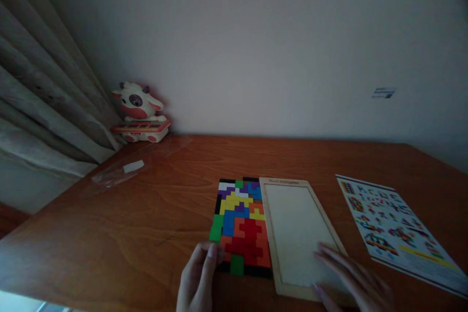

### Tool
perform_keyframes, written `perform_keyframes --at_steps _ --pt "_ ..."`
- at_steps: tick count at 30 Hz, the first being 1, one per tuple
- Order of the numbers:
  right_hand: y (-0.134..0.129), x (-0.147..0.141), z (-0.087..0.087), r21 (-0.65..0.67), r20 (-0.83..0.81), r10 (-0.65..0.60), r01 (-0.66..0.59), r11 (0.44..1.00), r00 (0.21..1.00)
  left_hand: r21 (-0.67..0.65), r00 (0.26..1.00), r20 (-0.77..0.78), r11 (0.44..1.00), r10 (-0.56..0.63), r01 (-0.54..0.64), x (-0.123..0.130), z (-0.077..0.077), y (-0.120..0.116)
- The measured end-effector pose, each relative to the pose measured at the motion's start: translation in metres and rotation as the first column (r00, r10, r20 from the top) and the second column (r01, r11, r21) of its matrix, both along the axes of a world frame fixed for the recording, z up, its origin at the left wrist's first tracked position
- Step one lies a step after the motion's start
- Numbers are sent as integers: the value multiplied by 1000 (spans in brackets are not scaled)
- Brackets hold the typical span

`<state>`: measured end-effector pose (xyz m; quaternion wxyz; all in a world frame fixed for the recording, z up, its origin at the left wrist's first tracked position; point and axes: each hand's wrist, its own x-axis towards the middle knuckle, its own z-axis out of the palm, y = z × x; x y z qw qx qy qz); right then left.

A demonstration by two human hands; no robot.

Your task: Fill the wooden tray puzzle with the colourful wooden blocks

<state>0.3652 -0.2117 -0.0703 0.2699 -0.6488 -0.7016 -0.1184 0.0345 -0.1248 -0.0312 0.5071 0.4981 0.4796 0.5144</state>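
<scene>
Colourful tetromino-style puzzle pieces lie packed together as a flat rectangle on the table. Against their right side sits a pale wooden puzzle tray with a raised rim and bare inside. At the lower left corner of the pieces is my left hand, thumb and fingers drawn together in a pinch; what is between them, if anything, is hidden. My right hand rests over the tray's lower right part, fingers stretched out and thumb apart, touching the tray without a grip.
A printed pattern sheet lies right of the tray. Clear plastic wrapping with a white label is at the left rear, before a cow toy with a keyboard. A curtain hangs left; a wall stands behind the wooden table.
</scene>
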Motion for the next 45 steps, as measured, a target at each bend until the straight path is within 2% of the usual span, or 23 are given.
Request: perform_keyframes --at_steps 2,3,5,6,9,13,19,22,25,27,30,31,34,36,39,41,43,45 --pt "2 -3 5 7 -45 -6 6 1000 999 161 975 -220 984 -37 73 0 2 2" --pt "3 -3 6 7 -68 -15 15 1000 998 273 937 -348 955 -16 118 -1 3 4" --pt "5 -2 6 -1 -106 -39 39 999 994 459 828 -558 852 55 252 -6 7 8" --pt "6 -1 5 -5 -115 -46 46 999 992 501 764 -641 792 69 349 -9 8 11" --pt "8 1 3 4 -110 -42 43 999 993 481 614 -789 648 25 591 -19 11 16" --pt "8 -5 4 28 -114 -44 47 998 993 416 533 -845 562 -51 714 -20 13 19" --pt "8 -16 15 33 -138 -42 47 998 990 402 534 -842 577 -72 711 -18 11 18" --pt "8 -18 22 27 -144 -18 22 999 989 436 546 -835 514 -77 739 -18 9 18" --pt "8 -20 26 27 -153 -14 19 999 988 572 649 -761 459 -14 680 -17 9 19" --pt "7 -21 28 14 -155 -15 18 1000 988 613 671 -740 452 41 649 -18 11 20" --pt "6 -22 29 1 -157 -14 14 1000 988 517 561 -826 480 61 709 -18 13 21" --pt "6 -22 29 4 -158 -14 15 1000 987 513 562 -825 506 66 694 -18 12 20" --pt "5 -23 27 14 -161 -15 17 1000 987 553 634 -770 573 74 605 -18 9 18" --pt "5 -22 25 19 -173 -13 17 1000 985 570 659 -749 574 70 588 -19 10 17" --pt "6 -18 28 51 -249 -8 21 998 969 570 665 -747 518 4 638 -18 19 20" --pt "8 -17 37 56 -333 17 2 998 943 529 633 -771 493 -61 691 -10 30 24" --pt "15 -20 50 -7 -437 56 -66 998 898 471 569 -819 481 -73 739 9 42 30" --pt "28 -26 64 -149 -568 55 -168 975 821 463 526 -850 427 -34 777 36 53 38"
